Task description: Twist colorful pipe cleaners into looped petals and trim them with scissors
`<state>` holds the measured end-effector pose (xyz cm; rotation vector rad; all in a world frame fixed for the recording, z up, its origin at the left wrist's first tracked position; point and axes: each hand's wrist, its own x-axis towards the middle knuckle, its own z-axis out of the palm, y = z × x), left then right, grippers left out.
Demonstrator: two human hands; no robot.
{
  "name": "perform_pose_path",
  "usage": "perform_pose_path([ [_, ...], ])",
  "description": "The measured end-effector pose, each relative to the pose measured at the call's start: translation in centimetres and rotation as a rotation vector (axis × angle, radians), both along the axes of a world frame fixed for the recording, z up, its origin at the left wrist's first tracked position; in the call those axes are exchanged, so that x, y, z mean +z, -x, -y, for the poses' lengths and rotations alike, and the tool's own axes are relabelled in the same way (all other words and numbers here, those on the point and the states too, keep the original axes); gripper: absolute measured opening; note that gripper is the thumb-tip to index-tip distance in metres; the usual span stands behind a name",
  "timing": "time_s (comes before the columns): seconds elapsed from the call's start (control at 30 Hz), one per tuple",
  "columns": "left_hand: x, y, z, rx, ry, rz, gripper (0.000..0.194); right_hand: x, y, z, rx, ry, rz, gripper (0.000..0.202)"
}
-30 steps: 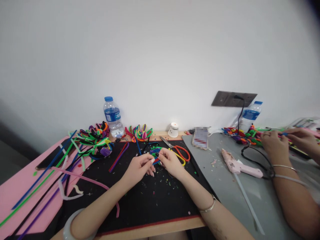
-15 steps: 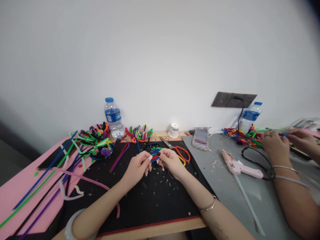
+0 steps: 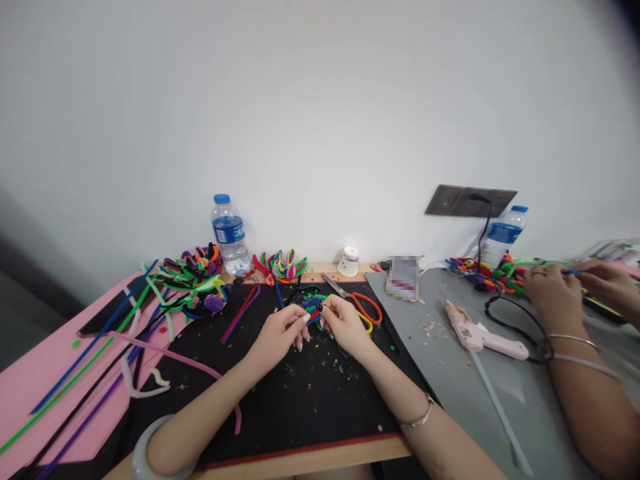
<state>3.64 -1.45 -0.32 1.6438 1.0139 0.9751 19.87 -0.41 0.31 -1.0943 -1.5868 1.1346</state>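
My left hand is over the middle of the black mat, thumb and fingers pinched together; what it holds, if anything, is too small to tell. Close beside it on the right, my right hand has its fingers bent together at a bundle of blue and green pipe cleaners. Part of that bundle is hidden behind the fingers. Scissors with orange handles lie just beyond my right hand, a yellow loop next to them.
Long pipe cleaners spread over pink sheets at left. Water bottles stand near the wall. A white cup is at the back. At right lie a pink glue gun and another person's hands.
My fingertips have drawn slightly apart, and the red and blue strand seen between them no longer shows clearly. The whole view has shifted a little.
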Motion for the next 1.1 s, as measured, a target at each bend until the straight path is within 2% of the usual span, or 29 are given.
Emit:
perform_pose_path([
  [0.1,0.01,-0.04,0.03,-0.005,0.011,0.011,0.023,-0.11,-0.1,0.03,-0.008,-0.029,0.043,0.018],
  [0.27,0.32,0.05,0.21,-0.025,-0.018,0.014,0.025,-0.05,-0.05,0.1,0.055,-0.022,0.041,0.025],
  [0.43,0.14,0.08,0.15,-0.045,-0.013,0.023,0.025,0.08,0.05,0.24,0.036,-0.056,0.027,0.02],
  [0.83,0.33,-0.17,0.2,-0.058,0.038,0.093,0.023,0.26,0.38,0.21,0.032,0.103,-0.272,0.023],
  [1.1,0.38,-0.41,0.16,-0.081,0.099,0.146,0.023,0.38,0.31,0.19,0.125,0.164,-0.403,0.028],
])
